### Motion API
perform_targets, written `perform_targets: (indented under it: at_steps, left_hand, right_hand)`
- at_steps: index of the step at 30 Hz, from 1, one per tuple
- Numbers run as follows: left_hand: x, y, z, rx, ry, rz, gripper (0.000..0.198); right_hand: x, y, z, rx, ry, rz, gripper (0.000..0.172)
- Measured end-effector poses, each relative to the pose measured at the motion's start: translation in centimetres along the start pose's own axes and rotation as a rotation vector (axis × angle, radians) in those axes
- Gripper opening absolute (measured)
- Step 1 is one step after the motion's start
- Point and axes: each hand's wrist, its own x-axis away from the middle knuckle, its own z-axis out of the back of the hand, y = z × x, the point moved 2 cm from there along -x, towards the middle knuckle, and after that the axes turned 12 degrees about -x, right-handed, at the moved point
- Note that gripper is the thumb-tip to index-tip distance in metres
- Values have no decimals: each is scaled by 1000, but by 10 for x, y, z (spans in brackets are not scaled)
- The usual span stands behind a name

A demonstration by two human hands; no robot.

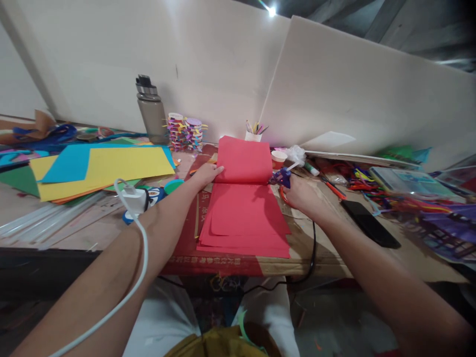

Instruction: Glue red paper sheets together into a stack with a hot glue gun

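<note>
A stack of red paper sheets [245,218] lies on the table in front of me. Its top sheet [244,161] is curled up and back toward the wall. My left hand [205,174] holds the left edge of that lifted sheet, fingers closed on it. My right hand [299,192] grips a purple glue gun [281,176] just right of the sheet, its nozzle pointing at the fold. A black cord [313,248] runs from the gun down over the table edge.
Yellow, blue and green paper sheets [100,168] lie at left, with a grey water bottle [150,111] and stacked paper discs [185,131] behind. A black phone [370,223], a cup of pencils [253,133], a small red cup [278,158] and craft clutter sit at right. A white cable [137,258] crosses my left arm.
</note>
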Motion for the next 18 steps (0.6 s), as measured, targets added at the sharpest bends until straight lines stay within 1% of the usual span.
perform_targets:
  at_steps: [6, 10, 13, 18]
  left_hand:
    - [-2, -2, 0, -26, -6, -1, 40]
    - [-2, -2, 0, -7, -3, -20, 39]
    - [-2, -1, 1, -11, 2, -7, 38]
    - [-1, 0, 1, -20, -12, -1, 38]
  right_hand:
    - [4, 4, 4, -18, -22, 41, 27]
    - [1, 4, -1, 14, -4, -1, 28]
    - [-3, 4, -6, 37, 26, -22, 29]
    - [0, 6, -6, -13, 18, 40, 28]
